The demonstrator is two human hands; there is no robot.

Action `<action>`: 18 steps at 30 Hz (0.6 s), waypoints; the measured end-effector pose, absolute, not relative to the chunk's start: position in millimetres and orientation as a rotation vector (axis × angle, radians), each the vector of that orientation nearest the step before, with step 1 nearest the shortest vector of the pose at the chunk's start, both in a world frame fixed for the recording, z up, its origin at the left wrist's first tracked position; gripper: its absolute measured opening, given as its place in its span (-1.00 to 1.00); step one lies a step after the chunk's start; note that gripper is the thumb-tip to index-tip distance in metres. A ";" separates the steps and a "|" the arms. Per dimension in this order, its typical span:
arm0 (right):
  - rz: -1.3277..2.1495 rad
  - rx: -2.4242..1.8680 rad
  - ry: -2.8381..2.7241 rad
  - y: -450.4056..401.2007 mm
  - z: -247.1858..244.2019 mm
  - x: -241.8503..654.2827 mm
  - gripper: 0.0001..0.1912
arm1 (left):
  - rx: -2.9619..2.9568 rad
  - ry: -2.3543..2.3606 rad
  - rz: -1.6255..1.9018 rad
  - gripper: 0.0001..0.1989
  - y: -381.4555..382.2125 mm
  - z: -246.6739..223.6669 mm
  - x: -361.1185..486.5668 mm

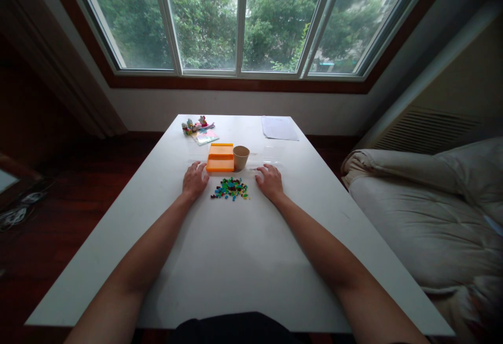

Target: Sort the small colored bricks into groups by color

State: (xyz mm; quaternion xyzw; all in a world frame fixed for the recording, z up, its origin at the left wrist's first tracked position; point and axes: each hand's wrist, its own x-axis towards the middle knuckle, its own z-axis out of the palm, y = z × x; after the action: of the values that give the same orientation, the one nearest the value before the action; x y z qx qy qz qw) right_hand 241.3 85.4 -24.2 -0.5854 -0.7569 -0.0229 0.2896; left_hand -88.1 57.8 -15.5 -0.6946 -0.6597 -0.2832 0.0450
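The pile of small bricks [231,189] lies between the loosely open, seemingly empty left hand [194,180] and right hand [270,181], longest from side to side, neither hand clearly nearer.

Impossible to make out exact shapes in the heap of coloured pieces [231,189], any marks on the white sheets [280,128], or the floor inside the tan cup [240,159]; impossible, too, to follow the beige sofa [420,213] beyond the right edge.
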 end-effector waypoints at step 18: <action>-0.035 -1.566 -2.025 84.6 -22.7 240.9 -0.67 | -2.284 -1.929 -0.874 -0.59 54.0 -13.6 -83.7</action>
State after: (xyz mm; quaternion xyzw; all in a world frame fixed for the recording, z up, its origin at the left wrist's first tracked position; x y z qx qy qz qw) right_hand 240.9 84.6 -22.7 -0.5861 -0.7577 -0.0133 0.2868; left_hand -83.7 54.0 -13.6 -0.7331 -0.6194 -0.2807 0.0134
